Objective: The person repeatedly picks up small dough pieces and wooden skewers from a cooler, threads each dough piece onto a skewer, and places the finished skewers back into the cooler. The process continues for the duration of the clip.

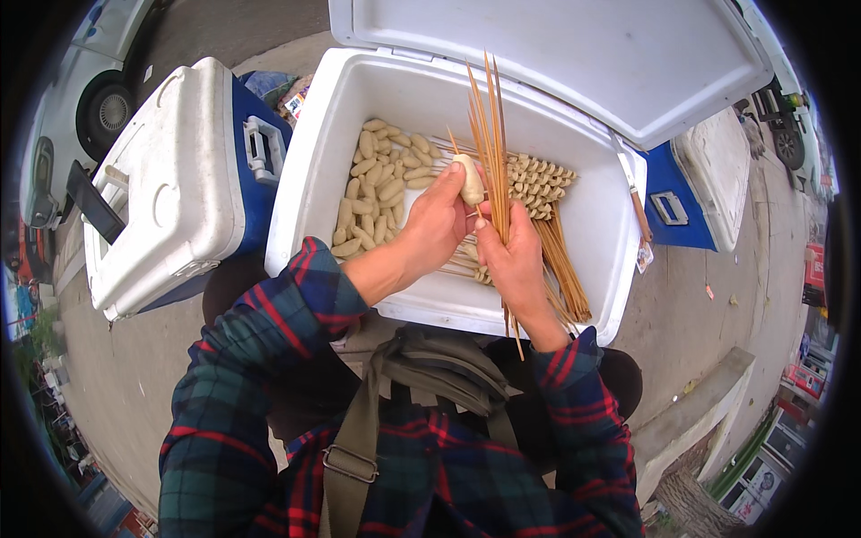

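In my left hand [420, 224] a pale sausage [471, 182] is pinched between thumb and fingers. A thin stick runs through it, its tip sticking out at the top. My right hand [516, 264] is closed round a bundle of wooden skewers [491, 117], and its thumb lies close to the sausage's lower end. Both hands are over an open white cooler box [300, 188]. Inside, a pile of pale sausages [381, 184] lies to the left. Spiral-cut sausages on skewers [538, 184] lie to the right, above more skewers [563, 260].
The raised lid [574, 54] leans back at the far side. A knife [635, 193] rests across the cooler's right rim. Blue-and-white cooler boxes stand at the left [179, 170] and right [695, 188]. A strapped bag [439, 363] is in my lap. Vehicles are parked beyond.
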A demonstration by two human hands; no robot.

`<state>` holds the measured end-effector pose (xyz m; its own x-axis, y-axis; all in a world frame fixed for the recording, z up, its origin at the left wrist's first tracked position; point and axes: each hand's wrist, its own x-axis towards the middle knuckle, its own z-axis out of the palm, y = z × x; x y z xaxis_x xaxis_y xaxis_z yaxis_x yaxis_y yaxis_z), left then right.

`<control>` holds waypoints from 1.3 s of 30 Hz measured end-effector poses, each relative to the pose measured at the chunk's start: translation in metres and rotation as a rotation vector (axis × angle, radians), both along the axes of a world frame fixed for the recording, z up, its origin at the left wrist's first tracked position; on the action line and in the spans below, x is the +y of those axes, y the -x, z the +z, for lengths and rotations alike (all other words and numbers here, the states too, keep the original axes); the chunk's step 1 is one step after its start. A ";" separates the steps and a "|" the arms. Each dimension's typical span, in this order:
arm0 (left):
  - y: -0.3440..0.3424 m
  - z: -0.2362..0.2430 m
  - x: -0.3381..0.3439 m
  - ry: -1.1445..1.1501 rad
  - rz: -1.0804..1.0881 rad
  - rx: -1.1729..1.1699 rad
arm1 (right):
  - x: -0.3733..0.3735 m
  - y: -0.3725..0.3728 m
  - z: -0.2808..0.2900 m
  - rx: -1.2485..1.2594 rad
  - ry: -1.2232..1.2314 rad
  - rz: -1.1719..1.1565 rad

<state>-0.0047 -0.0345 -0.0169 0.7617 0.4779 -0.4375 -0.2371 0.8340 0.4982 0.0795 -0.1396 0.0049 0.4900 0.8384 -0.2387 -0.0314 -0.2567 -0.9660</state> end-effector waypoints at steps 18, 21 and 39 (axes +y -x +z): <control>-0.003 -0.008 0.025 -0.155 -0.111 0.070 | -0.022 -0.022 -0.007 0.034 0.090 0.090; 0.005 -0.036 0.061 -0.590 -0.338 0.397 | -0.036 -0.057 -0.008 -0.161 0.198 0.163; 0.033 -0.159 0.158 -1.863 -0.646 1.536 | -0.074 -0.077 -0.036 -0.803 0.475 0.324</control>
